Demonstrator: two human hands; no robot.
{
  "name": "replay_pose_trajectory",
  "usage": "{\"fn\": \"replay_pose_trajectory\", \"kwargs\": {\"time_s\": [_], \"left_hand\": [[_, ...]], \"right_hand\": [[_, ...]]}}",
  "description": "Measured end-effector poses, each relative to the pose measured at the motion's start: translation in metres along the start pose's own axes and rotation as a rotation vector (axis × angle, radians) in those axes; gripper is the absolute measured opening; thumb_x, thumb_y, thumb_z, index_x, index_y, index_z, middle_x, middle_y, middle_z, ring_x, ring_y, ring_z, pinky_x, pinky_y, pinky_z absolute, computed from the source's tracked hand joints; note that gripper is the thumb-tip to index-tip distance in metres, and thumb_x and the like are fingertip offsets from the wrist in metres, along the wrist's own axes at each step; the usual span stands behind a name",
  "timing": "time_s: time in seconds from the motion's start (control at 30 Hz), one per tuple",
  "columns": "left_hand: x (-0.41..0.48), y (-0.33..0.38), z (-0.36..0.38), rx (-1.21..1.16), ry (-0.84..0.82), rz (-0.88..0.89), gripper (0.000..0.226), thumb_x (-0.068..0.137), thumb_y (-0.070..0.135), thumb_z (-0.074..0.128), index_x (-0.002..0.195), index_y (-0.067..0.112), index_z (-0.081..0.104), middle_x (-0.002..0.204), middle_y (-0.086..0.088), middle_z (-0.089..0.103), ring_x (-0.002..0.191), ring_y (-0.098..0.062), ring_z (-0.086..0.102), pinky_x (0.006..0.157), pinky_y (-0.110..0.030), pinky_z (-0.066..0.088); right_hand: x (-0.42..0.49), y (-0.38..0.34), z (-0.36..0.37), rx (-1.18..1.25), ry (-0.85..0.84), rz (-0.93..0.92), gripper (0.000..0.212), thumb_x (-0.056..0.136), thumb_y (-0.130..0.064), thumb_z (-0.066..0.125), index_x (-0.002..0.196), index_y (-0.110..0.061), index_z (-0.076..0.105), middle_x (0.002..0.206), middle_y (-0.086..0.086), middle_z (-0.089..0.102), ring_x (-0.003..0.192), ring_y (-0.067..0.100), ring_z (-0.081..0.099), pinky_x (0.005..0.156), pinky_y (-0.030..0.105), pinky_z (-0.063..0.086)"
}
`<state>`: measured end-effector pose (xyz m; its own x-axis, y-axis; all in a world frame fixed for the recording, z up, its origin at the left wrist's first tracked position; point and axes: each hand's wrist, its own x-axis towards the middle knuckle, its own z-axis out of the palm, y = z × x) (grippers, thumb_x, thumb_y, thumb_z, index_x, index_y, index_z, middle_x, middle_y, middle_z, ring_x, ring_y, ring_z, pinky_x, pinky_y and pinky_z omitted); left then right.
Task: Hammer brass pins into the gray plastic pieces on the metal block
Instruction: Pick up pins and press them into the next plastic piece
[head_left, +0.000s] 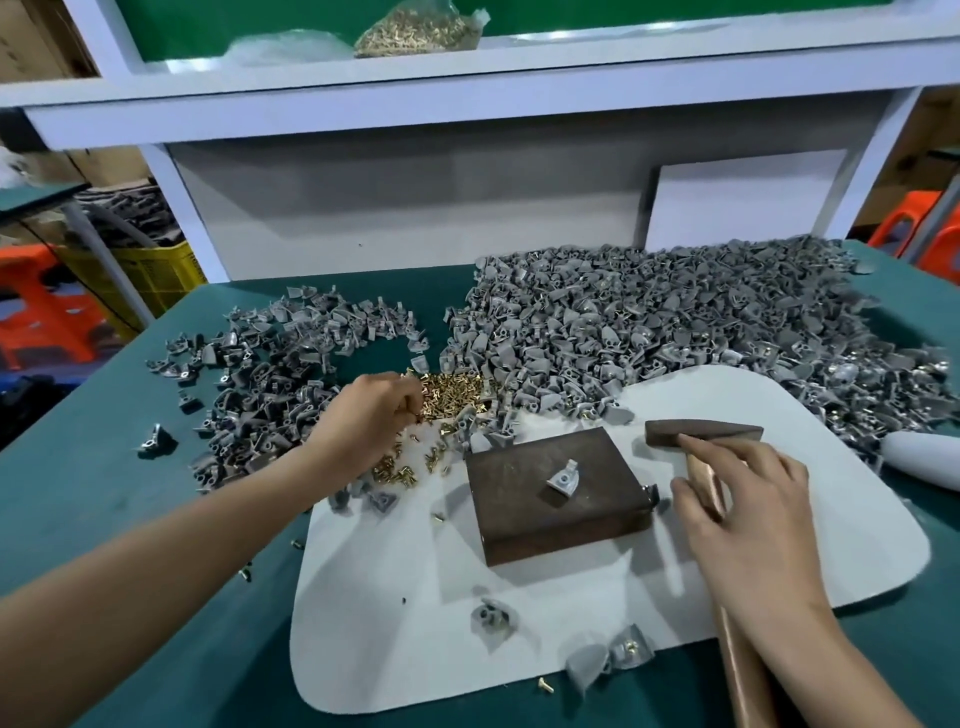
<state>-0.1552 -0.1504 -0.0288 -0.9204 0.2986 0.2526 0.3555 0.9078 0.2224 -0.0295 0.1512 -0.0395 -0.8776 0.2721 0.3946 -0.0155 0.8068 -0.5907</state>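
Sitting on the block (514, 467), one gray piece (563, 478) seemingly awaits its pin. Left hand (371, 415) fingers curl among the pins (452, 392), hold unclear. The right hand (753, 525) grips the hammer (701, 432). Piles (649, 322) remain.

One dark brown rectangular metal block (519, 499) is lying on one white round-cornered mat (415, 623), and exactly one small gray plastic piece (563, 479) is sitting on it. One dark-headed, wooden-handled hammer (704, 434) is showing, along with two hands, the left hand (363, 415) and the right hand (748, 519). Three more gray pieces (491, 618) are lying loose by the mat's near edge. On the green table (156, 467), gray pieces are piling up in two heaps, a left heap (270, 374) and a right heap (649, 322), far too many to count. The small brass pins (452, 395) are lying in one uncountable heap. One clear plastic bag (415, 28) of pins is resting on the white shelf (467, 67).
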Motion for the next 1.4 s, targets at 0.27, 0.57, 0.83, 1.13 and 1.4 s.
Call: {"fn": "replay_pose_trajectory", "kwargs": {"time_s": [0.27, 0.57, 0.83, 1.13, 1.4], "left_hand": [[0.003, 0.028, -0.024, -0.121, 0.174, 0.056, 0.033, 0.092, 0.014, 0.061, 0.124, 0.006, 0.062, 0.097, -0.01, 0.074, 0.073, -0.016, 0.071, 0.077, -0.034, 0.06], [-0.049, 0.154, -0.049, -1.17, -0.238, 0.021, 0.011, 0.078, 0.007, 0.074, 0.079, 0.015, 0.067, 0.071, -0.006, 0.072, 0.061, -0.014, 0.064, 0.055, -0.02, 0.052], [-0.063, 0.169, -0.04, -1.472, -0.252, -0.287, 0.004, 0.066, 0.02, 0.073, 0.065, 0.019, 0.069, 0.064, -0.002, 0.068, 0.057, -0.009, 0.062, 0.054, -0.02, 0.052], [-0.067, 0.177, -0.034, -1.523, -0.233, -0.413, 0.005, 0.067, 0.019, 0.073, 0.07, 0.015, 0.072, 0.067, -0.006, 0.066, 0.06, -0.01, 0.06, 0.05, -0.017, 0.046], [-0.055, 0.161, -0.036, -1.123, -0.058, -0.075, 0.011, 0.081, 0.009, 0.071, 0.082, 0.02, 0.073, 0.082, 0.006, 0.074, 0.077, -0.003, 0.066, 0.065, -0.017, 0.053]], "right_hand": [[-0.005, -0.016, -0.007, 0.141, 0.159, -0.137, 0.037, 0.078, -0.001, 0.072, 0.113, -0.013, 0.067, 0.099, 0.003, 0.064, 0.099, 0.026, 0.054, 0.084, 0.019, 0.034], [-0.025, -0.05, -0.016, 0.599, 0.089, -0.326, 0.021, 0.08, -0.035, 0.068, 0.1, -0.042, 0.064, 0.087, -0.017, 0.066, 0.077, 0.006, 0.065, 0.071, 0.009, 0.047], [-0.024, -0.048, -0.019, 0.435, 0.162, -0.38, 0.009, 0.077, -0.02, 0.072, 0.084, -0.019, 0.067, 0.081, -0.011, 0.06, 0.074, 0.002, 0.059, 0.069, 0.007, 0.045], [-0.024, -0.042, -0.016, 0.309, 0.259, -0.438, 0.009, 0.082, -0.014, 0.066, 0.082, -0.007, 0.071, 0.08, 0.0, 0.06, 0.07, 0.004, 0.054, 0.075, 0.015, 0.046], [-0.021, -0.042, -0.021, 0.56, 0.22, -0.258, 0.011, 0.076, -0.007, 0.067, 0.076, -0.018, 0.066, 0.076, -0.009, 0.061, 0.068, 0.007, 0.058, 0.065, 0.015, 0.046]]}}
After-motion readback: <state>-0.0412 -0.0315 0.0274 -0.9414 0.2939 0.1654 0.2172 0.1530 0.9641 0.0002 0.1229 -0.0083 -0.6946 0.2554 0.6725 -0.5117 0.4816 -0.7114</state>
